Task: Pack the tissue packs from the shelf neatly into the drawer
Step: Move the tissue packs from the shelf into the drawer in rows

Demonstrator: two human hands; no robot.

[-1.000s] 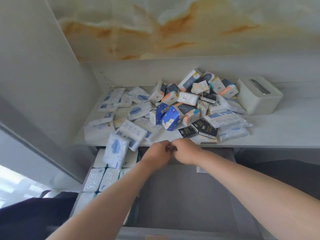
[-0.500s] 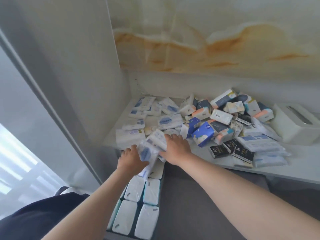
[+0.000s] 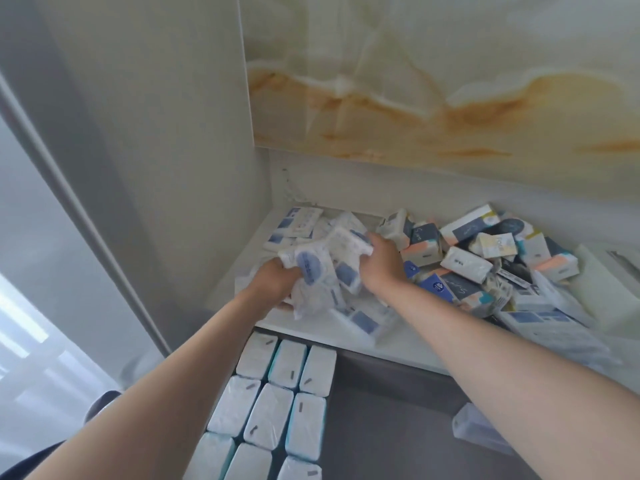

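Note:
A heap of tissue packs (image 3: 464,265) in white, blue, navy and peach wrappers covers the white shelf (image 3: 311,327). Over its left part my left hand (image 3: 273,280) and my right hand (image 3: 381,263) grip a bunch of white packs with blue ovals (image 3: 318,268) from either side. The bunch sits lifted a little above the shelf. Below the shelf edge the open drawer (image 3: 381,410) has a grey floor. White packs (image 3: 273,407) stand upright in tidy rows along its left side.
A white tissue box (image 3: 609,289) stands at the shelf's right end. One clear-wrapped pack (image 3: 474,431) lies loose at the drawer's right. A white side wall closes the shelf on the left, and a marble-patterned panel rises behind it.
Both hands have gone from the drawer front up onto the shelf's left part and gathered a bunch of white packs between them. The view has swung left and closer.

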